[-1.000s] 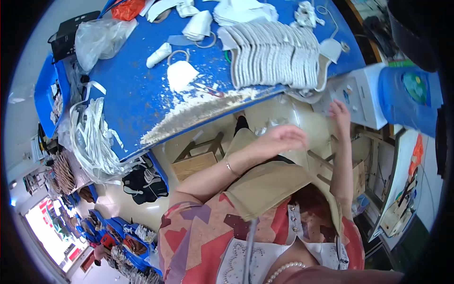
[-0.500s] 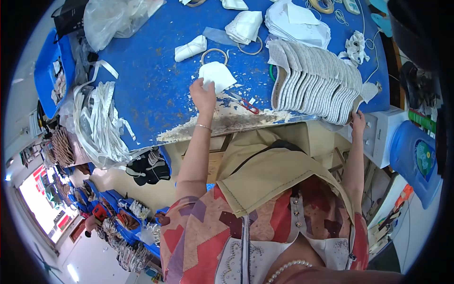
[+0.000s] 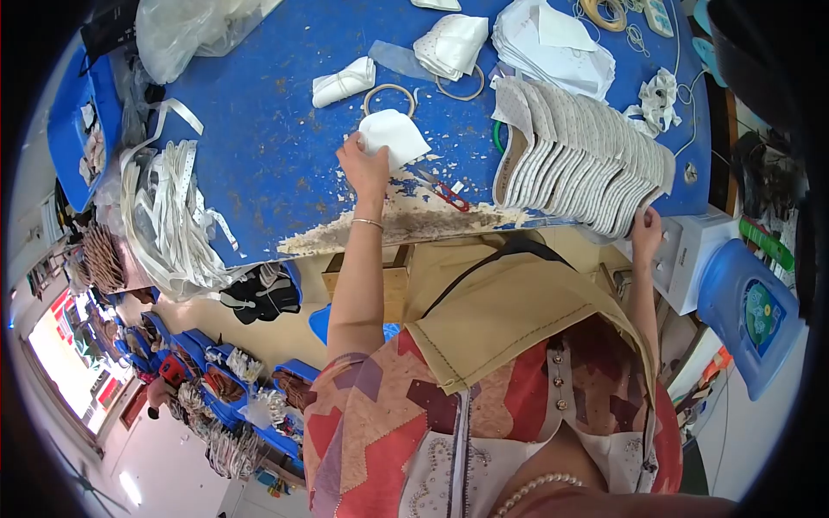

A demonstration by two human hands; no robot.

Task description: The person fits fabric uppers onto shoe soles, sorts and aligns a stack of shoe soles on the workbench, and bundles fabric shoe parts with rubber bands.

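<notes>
A small white fabric piece (image 3: pixel 395 138) with a rounded top lies on the blue table. My left hand (image 3: pixel 363 168) is closed on its left lower edge, thumb on top. Beside it, red-handled thread snips (image 3: pixel 451 197) lie on the worn table edge. To the right leans a long row of overlapping, speckled pale padded pieces (image 3: pixel 579 155), curved at the top. My right hand (image 3: pixel 646 231) is at the near right end of this row, fingers bent and pinched at the last piece's lower corner. What exactly lies between those fingertips is partly hidden.
Two rings (image 3: pixel 390 99) of tan tape, a rolled white bundle (image 3: pixel 344 83) and stacked white sheets (image 3: pixel 553 52) lie farther back. White strips (image 3: pixel 168 216) hang over the table's left edge. A white box (image 3: pixel 691 259) and a blue plastic stool (image 3: pixel 749 298) stand at right.
The flap that stuck out at the right end of the row now lies closer against it. My left hand stays at the white piece; the view has shifted slightly.
</notes>
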